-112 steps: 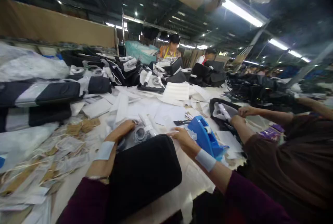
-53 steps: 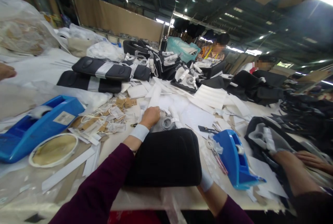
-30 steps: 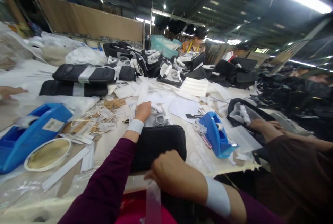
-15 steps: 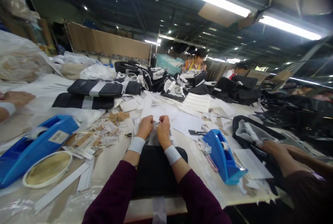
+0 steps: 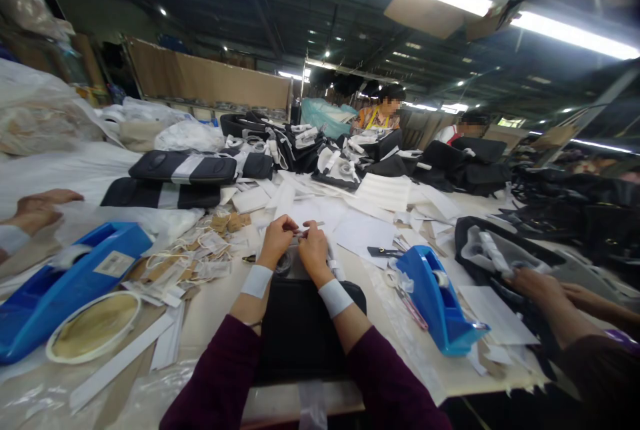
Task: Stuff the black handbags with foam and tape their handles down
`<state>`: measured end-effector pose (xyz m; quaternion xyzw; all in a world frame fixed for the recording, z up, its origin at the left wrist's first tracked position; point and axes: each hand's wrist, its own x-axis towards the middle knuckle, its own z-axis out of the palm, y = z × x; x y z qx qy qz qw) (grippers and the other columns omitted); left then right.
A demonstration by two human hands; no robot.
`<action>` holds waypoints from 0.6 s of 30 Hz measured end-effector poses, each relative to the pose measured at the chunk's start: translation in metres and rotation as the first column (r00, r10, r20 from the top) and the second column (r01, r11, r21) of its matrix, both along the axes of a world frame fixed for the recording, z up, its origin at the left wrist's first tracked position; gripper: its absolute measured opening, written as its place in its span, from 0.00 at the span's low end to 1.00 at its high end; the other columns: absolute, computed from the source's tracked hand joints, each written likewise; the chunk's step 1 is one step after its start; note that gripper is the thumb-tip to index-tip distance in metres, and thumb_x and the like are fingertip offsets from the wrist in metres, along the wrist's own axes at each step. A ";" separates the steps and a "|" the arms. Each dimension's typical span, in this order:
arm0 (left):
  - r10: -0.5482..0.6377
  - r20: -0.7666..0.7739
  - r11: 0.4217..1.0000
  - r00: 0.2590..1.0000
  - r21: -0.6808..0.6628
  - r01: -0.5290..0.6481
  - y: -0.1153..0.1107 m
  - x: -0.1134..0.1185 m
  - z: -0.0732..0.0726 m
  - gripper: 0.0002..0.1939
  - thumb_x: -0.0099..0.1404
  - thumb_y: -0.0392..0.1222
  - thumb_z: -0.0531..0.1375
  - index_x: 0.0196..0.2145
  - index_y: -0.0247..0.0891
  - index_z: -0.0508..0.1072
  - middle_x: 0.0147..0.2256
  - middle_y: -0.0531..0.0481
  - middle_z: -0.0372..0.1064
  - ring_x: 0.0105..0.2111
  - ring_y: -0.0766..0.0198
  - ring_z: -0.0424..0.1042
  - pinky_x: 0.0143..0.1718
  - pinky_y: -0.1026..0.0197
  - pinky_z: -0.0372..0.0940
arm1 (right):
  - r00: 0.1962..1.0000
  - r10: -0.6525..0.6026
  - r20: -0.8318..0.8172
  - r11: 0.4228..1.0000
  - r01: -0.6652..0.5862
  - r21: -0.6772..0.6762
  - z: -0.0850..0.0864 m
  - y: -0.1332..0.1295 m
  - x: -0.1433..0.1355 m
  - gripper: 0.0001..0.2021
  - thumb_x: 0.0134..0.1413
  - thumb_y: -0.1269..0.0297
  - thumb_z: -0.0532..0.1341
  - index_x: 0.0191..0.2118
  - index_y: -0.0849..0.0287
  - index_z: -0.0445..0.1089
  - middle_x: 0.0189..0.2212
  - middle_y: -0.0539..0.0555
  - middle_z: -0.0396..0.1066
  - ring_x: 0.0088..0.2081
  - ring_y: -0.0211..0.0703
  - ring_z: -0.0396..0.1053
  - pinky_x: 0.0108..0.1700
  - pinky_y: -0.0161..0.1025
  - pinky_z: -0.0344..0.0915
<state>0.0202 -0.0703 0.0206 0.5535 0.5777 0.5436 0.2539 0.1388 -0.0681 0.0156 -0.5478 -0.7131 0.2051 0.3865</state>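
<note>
A black bag (image 5: 305, 330) lies flat at the table's front edge, beneath my forearms. Just past its far end, my left hand (image 5: 278, 241) and my right hand (image 5: 313, 250) meet with fingers pinched close together. Something small and whitish shows between the fingertips, too small to name. Below my left hand a grey coiled part is partly visible, and a white wrapped piece (image 5: 332, 258) stands beside my right hand. Both wrists carry a pale band.
Blue tape dispensers stand left (image 5: 75, 283) and right (image 5: 440, 303). Tags (image 5: 200, 250) and a round tub (image 5: 95, 327) lie left, scissors (image 5: 410, 307) right. Co-workers' hands are at the far left (image 5: 37, 210) and right, over a black bag (image 5: 470, 237). Wrapped black bags (image 5: 183, 168) lie behind.
My left hand has shifted slightly left and up, uncovering the grey coiled part. The co-worker's hand at the left has moved right with its fingers more extended. The view has turned slightly.
</note>
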 end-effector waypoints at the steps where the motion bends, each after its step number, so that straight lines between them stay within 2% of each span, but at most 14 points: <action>1: -0.020 0.042 1.000 0.999 0.012 0.020 0.000 -0.001 -0.001 0.11 0.47 0.28 0.51 0.28 0.36 0.68 0.28 0.52 0.71 0.31 0.64 0.73 0.37 0.61 0.69 | 1.000 0.005 -0.012 1.000 -0.005 -0.009 0.000 0.001 0.000 0.22 0.48 0.79 0.55 0.51 0.58 0.64 0.35 0.55 0.73 0.42 0.50 0.66 0.43 0.41 0.59; 4: -0.080 0.143 0.995 0.987 0.066 0.071 -0.001 -0.002 0.000 0.11 0.46 0.30 0.50 0.29 0.36 0.68 0.31 0.51 0.71 0.34 0.64 0.74 0.38 0.61 0.71 | 0.998 0.029 -0.048 0.999 -0.030 -0.025 0.000 0.003 0.000 0.26 0.47 0.78 0.56 0.53 0.56 0.63 0.36 0.52 0.73 0.41 0.46 0.67 0.43 0.39 0.59; 8: -0.136 0.208 0.984 0.969 0.143 0.108 -0.005 -0.002 0.003 0.10 0.47 0.32 0.50 0.28 0.36 0.68 0.38 0.48 0.71 0.40 0.61 0.72 0.36 0.62 0.71 | 0.994 0.048 -0.098 0.998 -0.051 -0.025 0.003 0.001 -0.001 0.23 0.45 0.77 0.57 0.49 0.55 0.66 0.34 0.51 0.71 0.41 0.47 0.67 0.44 0.40 0.58; 14: -0.110 0.257 0.981 0.960 0.181 0.064 -0.005 -0.003 0.001 0.10 0.49 0.34 0.52 0.30 0.36 0.69 0.38 0.47 0.69 0.37 0.62 0.70 0.33 0.62 0.71 | 0.961 0.098 -0.257 0.995 -0.100 0.003 0.006 -0.002 -0.002 0.22 0.43 0.76 0.56 0.47 0.54 0.67 0.26 0.46 0.66 0.32 0.41 0.66 0.38 0.38 0.61; 18: -0.059 0.260 0.980 0.964 0.201 0.006 -0.001 -0.004 -0.003 0.11 0.48 0.33 0.52 0.31 0.37 0.68 0.37 0.49 0.67 0.40 0.61 0.69 0.38 0.60 0.71 | 0.910 0.151 -0.387 0.989 -0.143 0.048 0.006 0.000 -0.003 0.23 0.43 0.73 0.57 0.49 0.55 0.65 0.33 0.48 0.68 0.35 0.41 0.68 0.39 0.37 0.65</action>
